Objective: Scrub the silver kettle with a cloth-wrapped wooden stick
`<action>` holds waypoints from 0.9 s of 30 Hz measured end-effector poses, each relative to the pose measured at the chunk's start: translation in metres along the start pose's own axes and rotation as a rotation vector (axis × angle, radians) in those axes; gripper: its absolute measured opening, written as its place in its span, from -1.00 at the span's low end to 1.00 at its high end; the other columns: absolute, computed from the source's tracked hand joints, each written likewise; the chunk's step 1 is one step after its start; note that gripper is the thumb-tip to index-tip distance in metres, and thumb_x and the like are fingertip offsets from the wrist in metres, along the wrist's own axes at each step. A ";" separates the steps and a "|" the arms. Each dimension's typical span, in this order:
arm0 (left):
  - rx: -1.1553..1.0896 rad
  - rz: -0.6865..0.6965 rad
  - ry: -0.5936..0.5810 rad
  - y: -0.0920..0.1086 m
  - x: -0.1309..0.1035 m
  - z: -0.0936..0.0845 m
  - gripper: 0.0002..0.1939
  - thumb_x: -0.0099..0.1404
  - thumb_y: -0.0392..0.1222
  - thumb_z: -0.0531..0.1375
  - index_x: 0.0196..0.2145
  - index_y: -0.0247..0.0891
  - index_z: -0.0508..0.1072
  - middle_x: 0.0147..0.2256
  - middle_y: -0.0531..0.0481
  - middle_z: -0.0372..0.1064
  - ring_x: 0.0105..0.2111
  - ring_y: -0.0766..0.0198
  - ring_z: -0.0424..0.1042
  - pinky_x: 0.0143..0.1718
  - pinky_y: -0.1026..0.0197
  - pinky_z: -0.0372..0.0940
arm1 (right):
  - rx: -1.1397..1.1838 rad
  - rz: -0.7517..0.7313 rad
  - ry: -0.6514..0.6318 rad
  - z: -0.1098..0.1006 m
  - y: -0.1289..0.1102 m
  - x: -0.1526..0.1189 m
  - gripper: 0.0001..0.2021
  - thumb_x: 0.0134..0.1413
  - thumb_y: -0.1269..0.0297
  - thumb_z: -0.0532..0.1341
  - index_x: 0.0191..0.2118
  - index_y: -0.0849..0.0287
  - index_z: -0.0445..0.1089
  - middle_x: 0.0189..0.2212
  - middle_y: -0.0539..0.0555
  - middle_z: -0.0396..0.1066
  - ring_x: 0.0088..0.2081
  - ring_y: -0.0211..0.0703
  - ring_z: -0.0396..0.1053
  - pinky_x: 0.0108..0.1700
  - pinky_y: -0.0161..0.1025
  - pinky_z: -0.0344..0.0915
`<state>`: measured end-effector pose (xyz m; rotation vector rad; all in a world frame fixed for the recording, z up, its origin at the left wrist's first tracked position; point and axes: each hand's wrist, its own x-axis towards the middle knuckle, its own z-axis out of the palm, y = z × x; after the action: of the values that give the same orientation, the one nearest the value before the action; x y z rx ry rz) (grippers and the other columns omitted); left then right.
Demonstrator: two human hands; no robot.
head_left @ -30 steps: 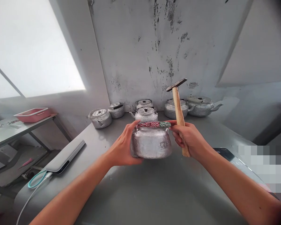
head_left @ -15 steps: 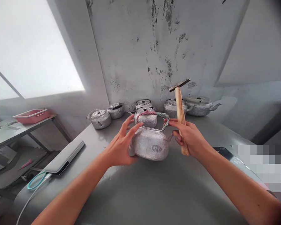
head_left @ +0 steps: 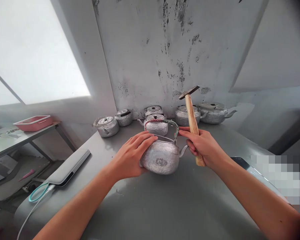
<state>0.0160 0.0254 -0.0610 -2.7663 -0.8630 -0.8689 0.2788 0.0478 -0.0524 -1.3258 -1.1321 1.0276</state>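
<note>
Head view shows both of my forearms coming in from the lower corners and reaching forward over the grey worktop [head_left: 150, 206]. My left hand [head_left: 133, 155] is clasped on the left side of a silver kettle [head_left: 161, 158], with its thumb lying at the upper rim. My right hand [head_left: 202, 145] is closed around the wooden shaft of a hammer [head_left: 192, 116], which stands almost upright, its metal head well above the fist. The forefinger of this hand reaches to the kettle's rope-wrapped handle [head_left: 175, 126]; whether it presses there, I cannot tell.

On the near side of the kettle, the surface of the worktop spreads between my forearms. Its left edge runs slantwise toward me, and a grey device [head_left: 70, 166] with a cable lies along it. A dark flat object [head_left: 240, 162] is beside my right forearm. Toward the wall [head_left: 140, 66], six other kettles [head_left: 157, 127] limit the space at the back.

The kettle which I hold is between my two hands, lower than the hammer head. It leans a little toward its spout [head_left: 183, 151], which points to the right, close to my right fingers. I cannot say if its bottom touches the worktop.
</note>
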 end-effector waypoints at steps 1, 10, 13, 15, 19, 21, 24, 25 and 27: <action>-0.002 0.000 0.003 -0.001 0.000 0.000 -0.08 0.09 -0.27 0.32 0.34 -0.13 0.03 0.28 -0.13 0.13 0.33 -0.06 0.05 0.35 -0.11 0.01 | -0.009 0.002 -0.004 -0.001 -0.001 0.000 -0.69 0.01 0.15 0.36 -0.12 0.16 0.51 -0.79 -0.18 0.05 -0.71 -0.36 -0.04 -0.73 -0.40 -0.05; -0.034 -0.021 0.020 -0.001 0.001 0.001 -0.08 0.09 -0.22 0.35 0.33 -0.09 0.03 0.27 -0.14 0.13 0.31 -0.08 0.09 0.32 -0.08 0.09 | -0.094 0.051 -0.050 -0.008 -0.009 0.002 -0.70 -0.03 0.17 0.39 -0.16 0.18 0.56 -0.80 -0.18 0.06 -0.73 -0.39 -0.08 -0.74 -0.40 -0.06; -0.052 -0.043 0.028 0.000 0.000 0.000 -0.07 0.08 -0.20 0.36 0.32 -0.08 0.02 0.28 -0.14 0.10 0.31 -0.05 0.10 0.30 -0.03 0.11 | -0.102 0.073 -0.065 -0.010 -0.010 0.003 -0.69 -0.02 0.19 0.37 -0.11 0.14 0.56 -0.64 -0.05 0.39 -0.72 -0.43 -0.06 -0.75 -0.42 -0.06; -0.061 -0.080 0.030 0.000 -0.001 -0.001 -0.03 0.05 -0.19 0.37 0.33 -0.08 0.01 0.29 -0.13 0.08 0.30 -0.04 0.12 0.27 0.01 0.15 | -0.101 0.090 -0.078 -0.011 -0.008 0.004 -0.66 -0.02 0.18 0.37 -0.07 0.10 0.54 -0.40 0.06 0.57 -0.71 -0.46 -0.03 -0.75 -0.43 -0.05; -0.061 -0.136 0.027 0.000 -0.002 -0.001 0.02 -0.01 -0.19 0.40 0.32 -0.06 0.01 0.29 -0.11 0.07 0.26 -0.04 0.17 0.21 0.03 0.21 | -0.097 0.106 -0.111 -0.011 -0.004 0.007 -0.64 -0.02 0.13 0.37 -0.07 0.09 0.55 -0.20 0.13 0.61 -0.70 -0.48 -0.01 -0.74 -0.44 -0.03; -0.061 -0.141 0.020 0.000 -0.002 -0.001 0.02 -0.03 -0.20 0.40 0.32 -0.05 0.01 0.28 -0.10 0.08 0.25 -0.04 0.18 0.19 0.03 0.23 | -0.104 0.110 -0.119 -0.010 -0.002 0.008 -0.65 -0.01 0.11 0.35 -0.09 0.10 0.56 -0.20 0.14 0.60 -0.70 -0.47 -0.01 -0.74 -0.43 -0.04; -0.065 -0.159 0.009 0.000 -0.002 0.000 0.04 -0.05 -0.19 0.40 0.32 -0.05 0.02 0.27 -0.11 0.10 0.23 -0.04 0.20 0.15 0.04 0.26 | -0.126 0.117 -0.125 -0.010 0.000 0.009 -0.66 0.00 0.07 0.34 -0.12 0.12 0.58 -0.18 0.15 0.60 -0.70 -0.47 0.01 -0.75 -0.42 -0.04; -0.068 -0.168 0.008 0.000 -0.002 0.001 0.04 -0.05 -0.18 0.40 0.32 -0.05 0.02 0.26 -0.11 0.11 0.22 -0.04 0.21 0.14 0.04 0.27 | -0.133 0.120 -0.127 -0.010 0.000 0.009 -0.67 0.00 0.06 0.34 -0.14 0.13 0.59 -0.17 0.15 0.60 -0.71 -0.47 0.01 -0.75 -0.41 -0.04; -0.076 -0.183 0.012 0.000 -0.002 0.001 0.03 -0.05 -0.17 0.40 0.31 -0.06 0.02 0.25 -0.11 0.13 0.20 -0.02 0.24 0.12 0.05 0.28 | -0.145 0.125 -0.133 -0.010 0.001 0.008 -0.67 0.00 0.05 0.34 -0.16 0.13 0.59 -0.16 0.16 0.59 -0.71 -0.48 0.02 -0.74 -0.41 -0.04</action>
<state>0.0149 0.0241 -0.0627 -2.7755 -1.1181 -0.9652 0.2906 0.0543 -0.0522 -1.4761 -1.2557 1.1566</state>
